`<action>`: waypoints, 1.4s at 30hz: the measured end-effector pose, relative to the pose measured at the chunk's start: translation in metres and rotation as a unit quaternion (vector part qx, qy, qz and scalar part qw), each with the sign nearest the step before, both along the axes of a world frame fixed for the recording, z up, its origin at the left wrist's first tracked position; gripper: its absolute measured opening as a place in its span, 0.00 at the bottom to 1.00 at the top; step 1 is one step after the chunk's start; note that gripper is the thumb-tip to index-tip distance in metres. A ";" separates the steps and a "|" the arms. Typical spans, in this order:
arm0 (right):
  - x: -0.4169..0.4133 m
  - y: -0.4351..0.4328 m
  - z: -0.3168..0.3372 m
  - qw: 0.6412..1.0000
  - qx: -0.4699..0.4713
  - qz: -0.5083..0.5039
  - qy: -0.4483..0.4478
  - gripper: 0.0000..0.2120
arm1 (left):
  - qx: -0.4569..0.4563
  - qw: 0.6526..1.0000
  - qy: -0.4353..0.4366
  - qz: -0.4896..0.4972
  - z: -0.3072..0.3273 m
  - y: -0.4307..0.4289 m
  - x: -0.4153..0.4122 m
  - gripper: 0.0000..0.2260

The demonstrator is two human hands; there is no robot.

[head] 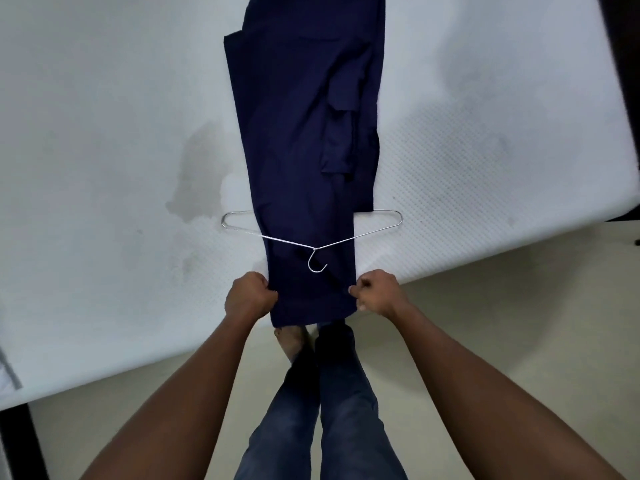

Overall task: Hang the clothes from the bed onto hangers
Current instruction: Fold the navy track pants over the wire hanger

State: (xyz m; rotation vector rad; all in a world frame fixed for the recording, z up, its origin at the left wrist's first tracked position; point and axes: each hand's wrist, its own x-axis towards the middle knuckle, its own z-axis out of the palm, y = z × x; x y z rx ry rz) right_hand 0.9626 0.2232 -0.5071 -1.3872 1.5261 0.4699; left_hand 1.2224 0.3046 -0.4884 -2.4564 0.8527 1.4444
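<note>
Both fists clutch the near end of the navy trousers [304, 133], left hand [251, 294] and right hand [377, 292] at either side, over the bed's [104, 133] near edge; a wire hanger [314, 250] encircles the trousers there.

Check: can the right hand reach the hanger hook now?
Probably yes: the hook lies bare on the trousers, close to the right hand, nothing across it. The hand must first drop its grip on them.

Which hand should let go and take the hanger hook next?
Right, narrowly. The right hand only pinches the trousers edge, and the hook of the hanger opens toward it. The left hand grips the cloth in a fist, a steadier anchor.
</note>
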 end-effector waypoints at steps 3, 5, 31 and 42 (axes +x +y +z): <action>-0.001 -0.014 0.009 0.998 0.028 0.049 0.018 0.13 | 0.068 0.997 0.027 0.005 0.008 -0.008 0.007 0.03; 0.002 -0.029 0.017 0.998 -0.027 0.046 0.040 0.12 | 0.030 0.999 -0.015 0.006 0.017 -0.021 0.010 0.04; 0.032 -0.130 0.006 0.916 -0.138 -0.352 -0.137 0.10 | -0.234 0.934 0.059 0.263 -0.009 -0.130 0.024 0.10; 0.006 -0.081 0.006 0.878 -0.242 -0.408 -0.064 0.07 | -0.268 0.893 -0.205 0.297 -0.002 -0.091 0.017 0.14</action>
